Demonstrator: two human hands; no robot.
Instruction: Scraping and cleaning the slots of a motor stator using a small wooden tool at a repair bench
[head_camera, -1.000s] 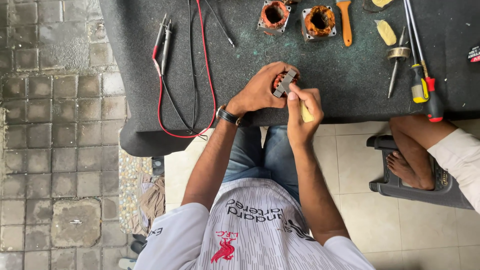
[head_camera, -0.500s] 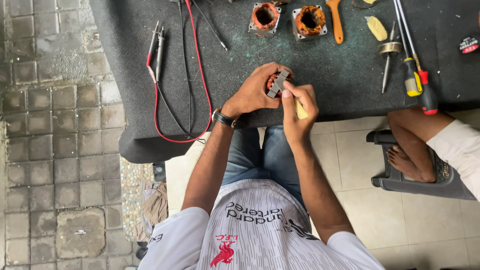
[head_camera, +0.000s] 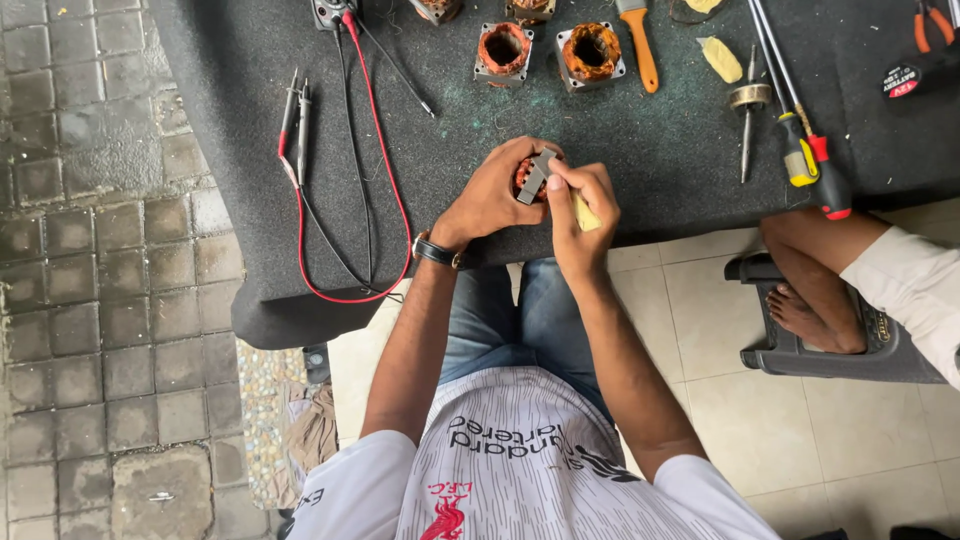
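My left hand (head_camera: 492, 192) cups a small motor stator (head_camera: 531, 176) with copper windings and a grey metal core, held just above the near edge of the dark table mat (head_camera: 250, 200). My right hand (head_camera: 578, 205) presses against the stator's right side and grips a pale yellowish tool handle (head_camera: 586, 213). A black wristwatch (head_camera: 436, 250) is on my left wrist. Both hands hide most of the stator.
Two more stators (head_camera: 503, 50) (head_camera: 590, 52) stand at the back of the mat, beside an orange-handled brush (head_camera: 639, 45). Red and black meter leads with probes (head_camera: 296, 125) lie at left. Screwdrivers (head_camera: 808, 150) lie at right. Another person sits on a grey stool (head_camera: 800, 350) at right.
My hands and the stator sit a little closer to the table's near edge in view; the camera shifted slightly. The grip on the stator and tool is unchanged.
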